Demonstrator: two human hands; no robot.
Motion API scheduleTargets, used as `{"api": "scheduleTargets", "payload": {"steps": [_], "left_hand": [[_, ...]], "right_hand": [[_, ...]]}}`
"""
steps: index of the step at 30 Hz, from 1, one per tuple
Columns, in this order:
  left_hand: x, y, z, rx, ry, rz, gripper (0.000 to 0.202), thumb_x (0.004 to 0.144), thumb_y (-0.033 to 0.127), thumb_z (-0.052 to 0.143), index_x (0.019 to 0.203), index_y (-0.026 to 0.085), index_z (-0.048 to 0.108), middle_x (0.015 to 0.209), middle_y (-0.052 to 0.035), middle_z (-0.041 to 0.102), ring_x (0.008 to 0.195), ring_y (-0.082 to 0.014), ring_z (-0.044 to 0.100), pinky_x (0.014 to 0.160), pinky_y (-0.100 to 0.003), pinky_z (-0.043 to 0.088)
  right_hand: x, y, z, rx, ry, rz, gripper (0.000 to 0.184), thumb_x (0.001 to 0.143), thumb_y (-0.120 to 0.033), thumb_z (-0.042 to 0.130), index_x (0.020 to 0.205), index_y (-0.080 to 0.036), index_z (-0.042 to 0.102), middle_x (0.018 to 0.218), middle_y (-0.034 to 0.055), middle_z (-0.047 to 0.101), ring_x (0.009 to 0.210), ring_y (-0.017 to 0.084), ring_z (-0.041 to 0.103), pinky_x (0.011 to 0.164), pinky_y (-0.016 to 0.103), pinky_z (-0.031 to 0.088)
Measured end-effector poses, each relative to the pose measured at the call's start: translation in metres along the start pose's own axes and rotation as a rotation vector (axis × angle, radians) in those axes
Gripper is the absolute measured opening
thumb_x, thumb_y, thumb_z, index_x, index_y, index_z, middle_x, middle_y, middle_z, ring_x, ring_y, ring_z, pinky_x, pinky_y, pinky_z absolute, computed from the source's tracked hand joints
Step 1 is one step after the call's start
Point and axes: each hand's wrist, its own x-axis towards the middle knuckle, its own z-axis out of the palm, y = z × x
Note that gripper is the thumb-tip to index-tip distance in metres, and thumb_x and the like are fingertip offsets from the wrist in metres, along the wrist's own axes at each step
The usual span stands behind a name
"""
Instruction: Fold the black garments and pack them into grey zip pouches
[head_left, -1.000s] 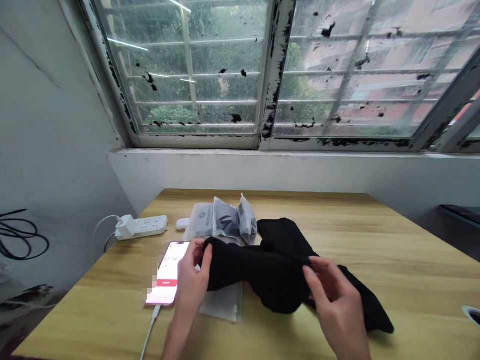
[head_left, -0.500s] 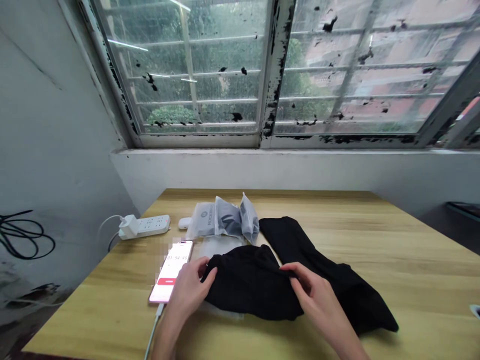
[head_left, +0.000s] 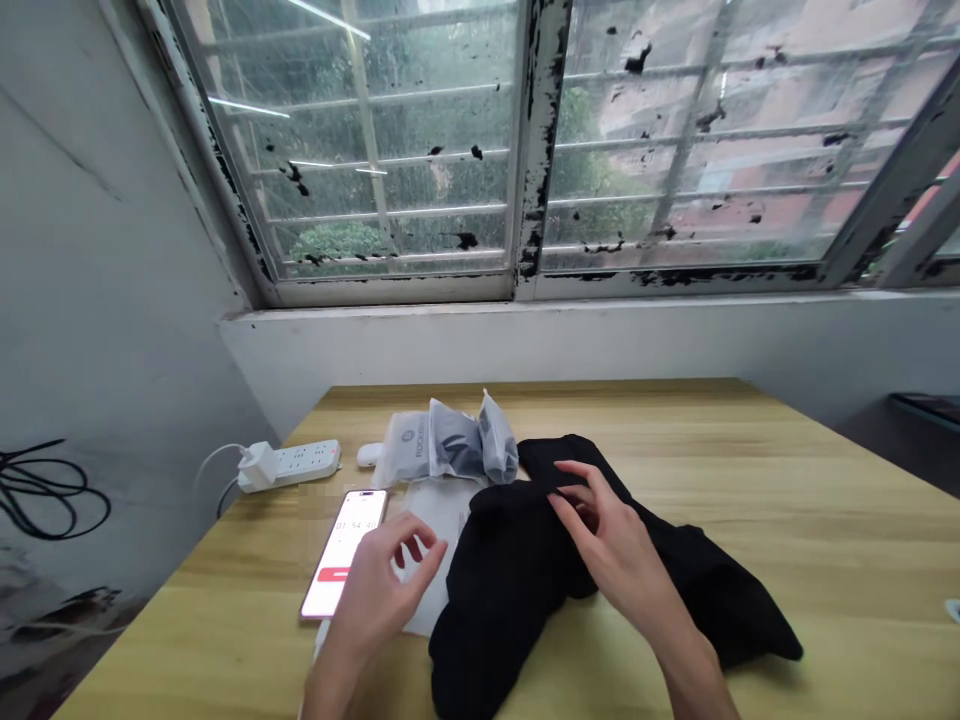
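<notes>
Since the earlier frame, the near fold of the black fabric garment [head_left: 510, 590] has dropped toward the table's front edge, and the left hand [head_left: 379, 590] has come off it. On the light wooden table [head_left: 825, 500], furthest left, sits a white power strip [head_left: 298, 462] with a white plug-in charger [head_left: 259, 467] in it. Nearer lies a white-and-pink smartphone [head_left: 343, 553] showing a timer. The left hand hovers just beside it, fingers spread open and gripping nothing, over a translucent plastic bag [head_left: 439, 520] lying flat and partly under the garment. Behind that bag sit grey resealable packets [head_left: 454, 440]. The right hand [head_left: 607, 540] is over the garment's upper fold, fingers curled, their fingertips [head_left: 561, 498] at the cloth; whether they pinch it, I cannot tell. The garment lies bunched mid-table, its far end trailing right.
</notes>
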Motion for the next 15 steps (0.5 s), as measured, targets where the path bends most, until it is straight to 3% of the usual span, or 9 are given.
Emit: {"api": "scheduleTargets", "payload": {"steps": [2,7,12,15], "left_hand": [[0.003,-0.003,0.011,0.045,-0.056,-0.044,0.019,0.087,0.035,0.056,0.077,0.022,0.066,0.08,-0.0033,0.071,0.069,-0.0199,0.063,0.06,-0.029,0.046],[0.006,-0.003,0.036,0.139,-0.163,-0.174,0.015,0.083,0.029,0.065,0.093,0.021,0.071,0.094,-0.005,0.073,0.075,-0.0213,0.064,0.073,-0.033,0.049],[0.01,-0.006,0.048,0.2,-0.265,-0.215,0.01,0.082,0.015,0.063,0.08,0.02,0.072,0.085,-0.0055,0.073,0.081,-0.024,0.066,0.077,-0.033,0.047],[0.009,-0.007,0.049,0.215,-0.279,-0.226,0.014,0.083,0.01,0.061,0.078,0.019,0.07,0.084,-0.0055,0.071,0.082,-0.024,0.066,0.075,-0.032,0.045]], "right_hand": [[0.001,0.011,-0.001,-0.141,0.045,0.059,0.045,0.079,-0.052,0.057,0.114,-0.025,0.064,0.087,0.0057,0.077,0.074,0.026,0.072,0.067,0.036,0.052],[-0.01,0.041,-0.015,-0.312,-0.016,0.132,0.044,0.073,-0.053,0.063,0.105,-0.025,0.075,0.095,0.0094,0.08,0.089,0.033,0.074,0.074,0.04,0.056],[-0.016,0.051,-0.03,-0.306,-0.122,-0.018,0.023,0.076,-0.042,0.063,0.077,-0.022,0.073,0.078,0.0069,0.078,0.07,0.027,0.071,0.062,0.032,0.053],[-0.012,0.045,-0.032,-0.252,-0.113,-0.093,0.024,0.081,-0.041,0.058,0.071,-0.022,0.068,0.065,0.0022,0.07,0.056,0.02,0.062,0.052,0.027,0.047]]}}
